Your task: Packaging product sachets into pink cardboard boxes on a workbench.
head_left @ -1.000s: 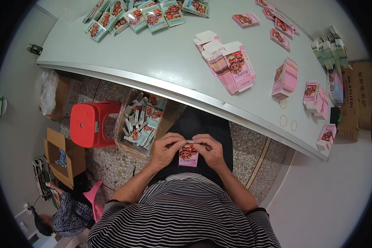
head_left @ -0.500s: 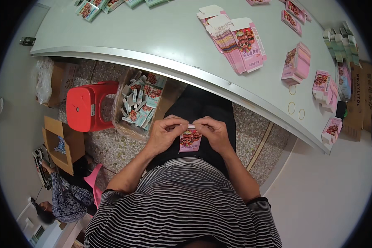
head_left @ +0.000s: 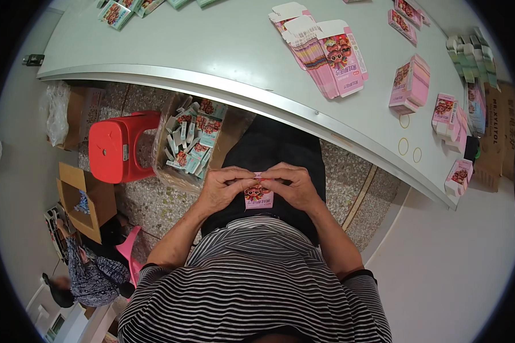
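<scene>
A small pink carton (head_left: 258, 197) with a cartoon picture on its face sits upright over my lap, below the table edge. My left hand (head_left: 226, 187) pinches its top left corner. My right hand (head_left: 292, 184) pinches its top right corner, fingertips of both hands meeting over the upper flap. A fanned stack of flat pink cartons (head_left: 326, 54) lies on the pale table (head_left: 212, 51) ahead of me.
Folded pink boxes (head_left: 409, 84) and several more stand along the table's right side beside rubber bands (head_left: 404, 146). A cardboard box of teal cartons (head_left: 191, 143) and a red stool (head_left: 117, 147) sit on the floor at left. Another person (head_left: 83, 268) crouches at lower left.
The view has tilted down, so the table has slid up in the picture. Both hands stay on the pink carton, fingers now closer together over its top edge.
</scene>
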A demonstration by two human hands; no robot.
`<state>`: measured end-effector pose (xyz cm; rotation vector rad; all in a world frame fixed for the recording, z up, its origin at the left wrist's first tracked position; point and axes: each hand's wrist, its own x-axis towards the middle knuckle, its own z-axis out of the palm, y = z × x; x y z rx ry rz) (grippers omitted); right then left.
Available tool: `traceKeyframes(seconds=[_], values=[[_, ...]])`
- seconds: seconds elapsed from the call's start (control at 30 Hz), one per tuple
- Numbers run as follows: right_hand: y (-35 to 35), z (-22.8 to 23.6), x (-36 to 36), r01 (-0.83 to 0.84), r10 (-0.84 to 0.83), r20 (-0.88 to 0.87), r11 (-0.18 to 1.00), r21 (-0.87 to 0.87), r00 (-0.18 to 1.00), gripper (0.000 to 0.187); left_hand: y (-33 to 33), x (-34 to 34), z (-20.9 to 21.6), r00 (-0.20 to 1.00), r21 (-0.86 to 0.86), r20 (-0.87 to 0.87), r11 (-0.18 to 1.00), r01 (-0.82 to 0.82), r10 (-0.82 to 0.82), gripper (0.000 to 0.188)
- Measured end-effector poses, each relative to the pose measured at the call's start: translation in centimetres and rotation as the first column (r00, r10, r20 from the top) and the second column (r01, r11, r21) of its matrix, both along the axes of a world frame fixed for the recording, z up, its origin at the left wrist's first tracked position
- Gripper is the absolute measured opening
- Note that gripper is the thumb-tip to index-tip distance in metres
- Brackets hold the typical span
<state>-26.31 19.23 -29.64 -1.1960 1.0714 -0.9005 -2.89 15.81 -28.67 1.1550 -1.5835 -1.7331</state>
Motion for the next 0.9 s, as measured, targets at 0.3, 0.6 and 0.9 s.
traceKeyframes(seconds=[0.3,0.6,0.9], values=[[-14.1,12.4,-8.8,0.648,-0.519,0.454,0.738,-0.19,0.724,0.064,-3.4,-1.1,0.8,0.905,0.121,-0.157,0.917,-0.38,0.396,0.038],[-16.8,8.8,-8.8,0.298,-0.557,-0.676,0.83,-0.471,0.483,0.107,-2.9,-3.0,0.6,0.914,0.178,-0.166,0.922,-0.343,0.371,0.032],[-15.2,8.9,-7.2,0.304,-0.73,-0.513,0.666,-0.681,0.45,0.094,-3.3,-2.5,0.1,0.913,0.181,-0.207,0.931,-0.316,0.351,0.047]])
